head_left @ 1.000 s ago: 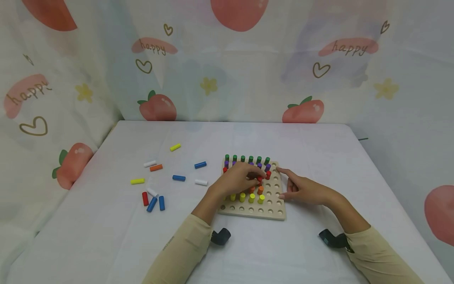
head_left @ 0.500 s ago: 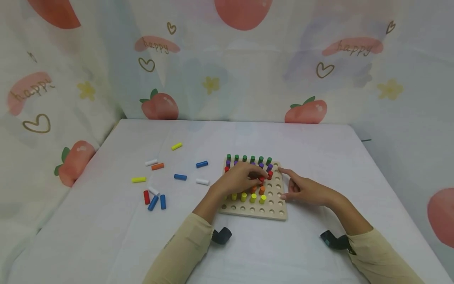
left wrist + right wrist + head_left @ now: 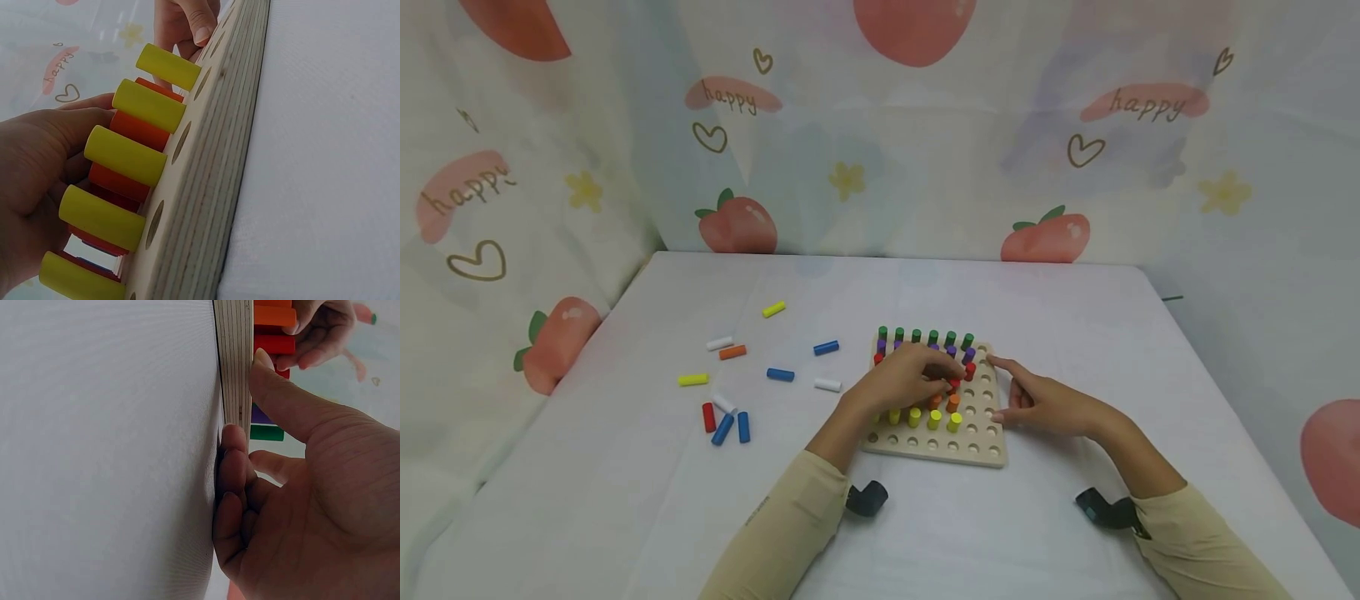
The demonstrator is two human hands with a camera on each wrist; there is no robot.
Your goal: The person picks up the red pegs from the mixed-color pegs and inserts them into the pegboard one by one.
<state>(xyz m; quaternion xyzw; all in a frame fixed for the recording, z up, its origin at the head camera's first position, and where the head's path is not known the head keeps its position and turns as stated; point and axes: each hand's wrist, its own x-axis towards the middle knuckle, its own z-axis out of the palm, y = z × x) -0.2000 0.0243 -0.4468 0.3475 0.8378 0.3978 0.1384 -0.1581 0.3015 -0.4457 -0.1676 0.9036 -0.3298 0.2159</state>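
Observation:
A square wooden pegboard [image 3: 940, 454] lies on the table, with rows of green [image 3: 933, 337], purple, red, orange and yellow pegs [image 3: 934, 420] standing in its holes. My left hand [image 3: 904, 377] reaches over the board, and its thumb and fingertips pinch a red peg [image 3: 953, 387] in the red row. The hand covers much of the middle rows. Along the board's right edge, my right hand [image 3: 1048, 404] grips it; in the right wrist view the thumb [image 3: 269, 378] rests on the top face and curled fingers [image 3: 232, 469] lie against the side.
Left of the board lie loose pegs: blue [image 3: 780, 375], white [image 3: 827, 385], orange [image 3: 732, 352], yellow [image 3: 693, 380] and red [image 3: 709, 417]. One yellow peg [image 3: 773, 309] lies farther back. A printed cloth [image 3: 925, 167] hangs behind the white table [image 3: 925, 533].
The head view has shifted slightly. The red peg at my left fingertips appears slightly lower; both hands otherwise keep their places on the board.

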